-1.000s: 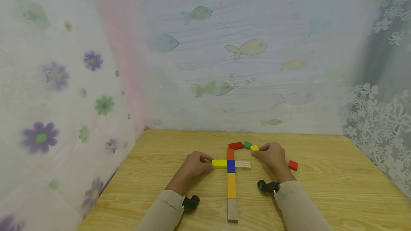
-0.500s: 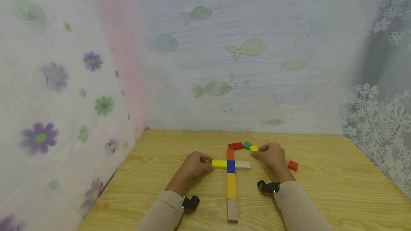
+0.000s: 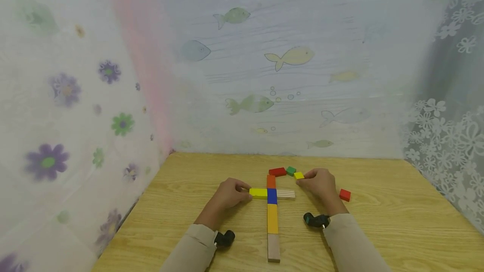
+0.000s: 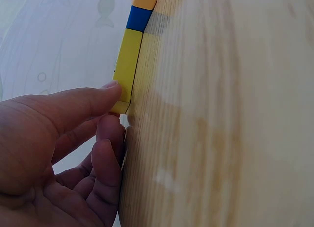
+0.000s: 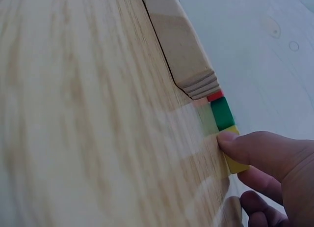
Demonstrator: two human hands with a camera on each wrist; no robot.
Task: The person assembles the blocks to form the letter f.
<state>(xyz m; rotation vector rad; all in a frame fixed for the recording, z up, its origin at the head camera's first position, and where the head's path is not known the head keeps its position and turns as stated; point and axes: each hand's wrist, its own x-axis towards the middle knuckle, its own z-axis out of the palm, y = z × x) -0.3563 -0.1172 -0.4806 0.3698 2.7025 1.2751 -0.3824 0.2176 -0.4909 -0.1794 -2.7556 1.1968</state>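
Pinched at its outer end between thumb and fingers, the long yellow block (image 3: 258, 193) is held by the left hand (image 3: 229, 194) flat on the wooden table (image 3: 378, 230), its inner end butting the blue block (image 3: 272, 195) of the long coloured row (image 3: 273, 217). That grip seems meant to keep the crosspiece square against the row. The right hand (image 3: 319, 183) nips a small yellow block (image 3: 298, 175) with thumb and fingertip, just beside a green block (image 3: 290, 170) and a red block (image 3: 277, 171) at the row's far end. A plain ridged wooden piece (image 3: 285, 194) lies right of the blue block; another red block (image 3: 344, 194) sits apart, right of that hand.

Only the head view shows the whole cross. The left wrist view shows the thumb (image 4: 83, 106) flat on the long yellow block (image 4: 127, 65); the right wrist view shows the fingertip (image 5: 235, 141) on the small yellow block (image 5: 234, 160).
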